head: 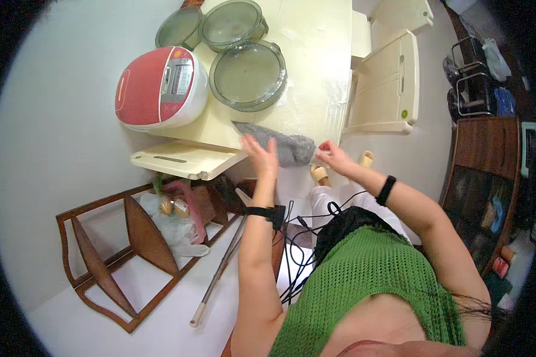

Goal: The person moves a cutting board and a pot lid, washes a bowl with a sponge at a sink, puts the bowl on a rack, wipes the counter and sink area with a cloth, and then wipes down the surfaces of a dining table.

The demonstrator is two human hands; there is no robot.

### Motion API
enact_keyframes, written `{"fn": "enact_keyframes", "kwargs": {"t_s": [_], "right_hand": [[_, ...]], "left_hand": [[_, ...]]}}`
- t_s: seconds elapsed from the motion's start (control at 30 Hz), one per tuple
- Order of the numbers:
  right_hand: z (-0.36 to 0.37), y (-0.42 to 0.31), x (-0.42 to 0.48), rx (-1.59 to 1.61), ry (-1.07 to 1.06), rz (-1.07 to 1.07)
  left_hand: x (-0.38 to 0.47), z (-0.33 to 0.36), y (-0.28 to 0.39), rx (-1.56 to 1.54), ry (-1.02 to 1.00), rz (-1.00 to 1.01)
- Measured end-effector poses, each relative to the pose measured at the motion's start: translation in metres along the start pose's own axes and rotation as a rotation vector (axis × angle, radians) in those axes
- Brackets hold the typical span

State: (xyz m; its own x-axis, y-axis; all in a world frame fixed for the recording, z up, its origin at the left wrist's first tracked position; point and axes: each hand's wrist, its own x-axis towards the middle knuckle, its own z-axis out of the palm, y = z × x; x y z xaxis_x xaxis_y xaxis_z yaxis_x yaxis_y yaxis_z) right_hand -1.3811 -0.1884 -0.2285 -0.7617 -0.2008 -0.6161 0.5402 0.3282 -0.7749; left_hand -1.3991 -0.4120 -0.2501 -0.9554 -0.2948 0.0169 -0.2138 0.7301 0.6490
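A grey cloth [290, 145] lies at the near edge of the pale table [315, 49], part of it bunched over that edge. My left hand [262, 156], slightly blurred, is raised at the cloth's left part with its fingers apart. Whether it touches the fabric I cannot tell. At the cloth's right end, my right hand [337, 158] pinches a thin whitish piece [319, 157]. It cannot be seen whether this piece belongs to the cloth.
Round lidded containers [248, 73] and a red-and-white rice cooker [161, 87] stand on the table. Cream folding chairs [386, 85] flank it. Left of me are a brown wooden rack [152, 236] holding bags and a pole [214, 279]. Black cables [299, 263] hang beside me.
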Motion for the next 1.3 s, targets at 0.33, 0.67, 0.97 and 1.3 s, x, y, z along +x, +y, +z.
{"fn": "enact_keyframes", "kwargs": {"t_s": [0.33,0.67,0.97,1.3], "right_hand": [[-0.223,-0.063,-0.011,-1.152,0.875,-0.587],[-0.241,-0.048,0.004,-1.182,0.879,-0.439],[-0.246,-0.045,0.004,-1.117,0.872,-0.42],[-0.243,-0.048,0.001,-1.151,0.852,-0.384]], "left_hand": [[-0.012,0.071,0.041,0.391,-0.118,0.038],[0.053,0.137,0.099,0.366,-0.126,0.209],[0.072,0.094,0.096,-0.527,0.017,0.103],[0.089,-0.039,-0.02,-0.317,0.524,-0.232]]}}
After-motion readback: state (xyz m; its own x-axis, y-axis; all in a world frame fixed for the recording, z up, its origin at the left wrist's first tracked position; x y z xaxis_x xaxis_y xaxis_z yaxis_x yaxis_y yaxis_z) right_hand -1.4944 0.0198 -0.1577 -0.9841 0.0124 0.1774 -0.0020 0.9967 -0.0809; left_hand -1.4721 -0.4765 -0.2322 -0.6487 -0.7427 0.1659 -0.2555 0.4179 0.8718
